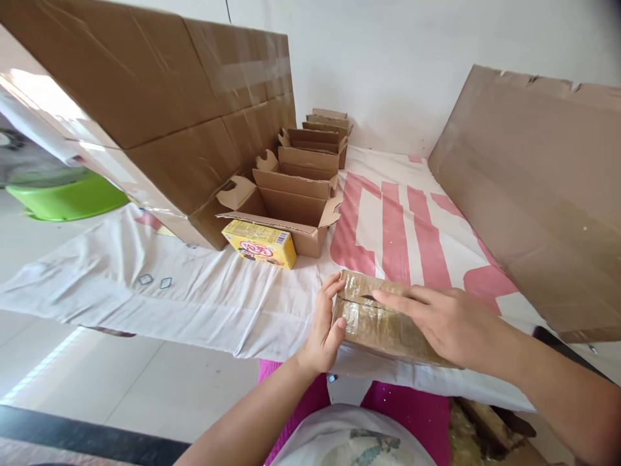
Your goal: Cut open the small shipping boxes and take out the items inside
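A small cardboard box (359, 317) covered in clear tape lies at the table's front edge. Around its left end, my left hand (327, 323) grips with the thumb on the near side and the fingers at the far corner. My right hand (436, 317) lies over the box's right part, its fingers stretched out and touching the top. The index fingertip is beside a dark gap in the seam along the top. Part of the box's right side is hidden under this hand.
Several open cardboard boxes (291, 210) stand in a row towards the wall, a yellow printed box (262, 246) before the nearest. Large cardboard panels flank the table, one at left (160, 84), one at right (538, 194). A green basin (68, 197) is at far left.
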